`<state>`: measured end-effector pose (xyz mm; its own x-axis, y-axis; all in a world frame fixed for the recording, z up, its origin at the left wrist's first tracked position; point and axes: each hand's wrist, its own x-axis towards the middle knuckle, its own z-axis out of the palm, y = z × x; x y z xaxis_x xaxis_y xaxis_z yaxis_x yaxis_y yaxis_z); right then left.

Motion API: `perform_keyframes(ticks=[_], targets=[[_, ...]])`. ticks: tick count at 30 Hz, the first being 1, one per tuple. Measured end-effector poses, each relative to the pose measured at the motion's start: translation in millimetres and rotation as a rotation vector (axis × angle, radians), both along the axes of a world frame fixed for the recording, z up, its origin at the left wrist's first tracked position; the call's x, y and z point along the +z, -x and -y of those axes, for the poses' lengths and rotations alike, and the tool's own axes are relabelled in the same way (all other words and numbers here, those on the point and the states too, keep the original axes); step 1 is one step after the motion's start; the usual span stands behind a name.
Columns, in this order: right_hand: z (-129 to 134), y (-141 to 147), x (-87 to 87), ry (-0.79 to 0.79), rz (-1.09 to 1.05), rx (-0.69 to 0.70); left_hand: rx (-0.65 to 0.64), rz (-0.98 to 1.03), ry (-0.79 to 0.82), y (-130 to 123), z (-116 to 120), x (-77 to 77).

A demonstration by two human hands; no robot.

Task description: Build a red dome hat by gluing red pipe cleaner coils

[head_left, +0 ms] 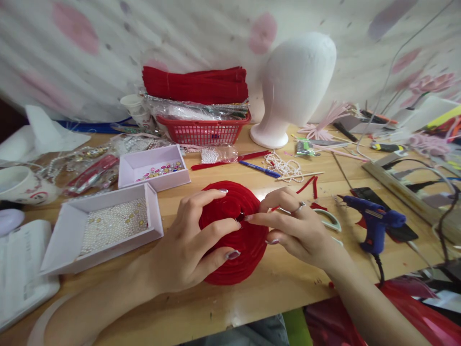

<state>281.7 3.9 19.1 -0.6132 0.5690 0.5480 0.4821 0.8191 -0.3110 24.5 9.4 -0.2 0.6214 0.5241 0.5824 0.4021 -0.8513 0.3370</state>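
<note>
On the wooden table (173,312) lies a red round piece (248,254). The left hand (187,240) rests there, fingers spread; the right hand (302,228) bends at its middle, maybe pinching, I can't tell. Best keep it flat and go gently.

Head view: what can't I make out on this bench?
Red disc, head view: part of its left side, hidden by the left hand.
Pale green handle, head view: partly hidden behind the right hand.
White case, head view: left part cut off by the picture's edge; print too blurred to read.
</note>
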Motion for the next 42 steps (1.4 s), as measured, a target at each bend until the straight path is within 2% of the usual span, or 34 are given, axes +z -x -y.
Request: perform_keyframes(ticks=[7, 14, 23, 27, 42], targets=[[-2, 1, 2.7, 0.038, 0.014, 0.008, 0.003, -0.004, 0.008, -1, 0, 2.5], [-5, 5, 11.3, 0.061, 0.013, 0.03, 0.023, -0.007, 0.109, -1, 3, 7.9], [-9, 7, 20.8, 0.202, 0.005, 0.075, 0.065, -0.046, 0.202, -4, 6, 14.7], [-11, 7, 22.7, 0.25, 0.028, 0.076, 0.069, -0.064, 0.214, -4, 6, 16.4], [-12, 5, 22.1, 0.263, 0.02, 0.095, 0.056, -0.102, 0.197, -3, 6, 19.3]])
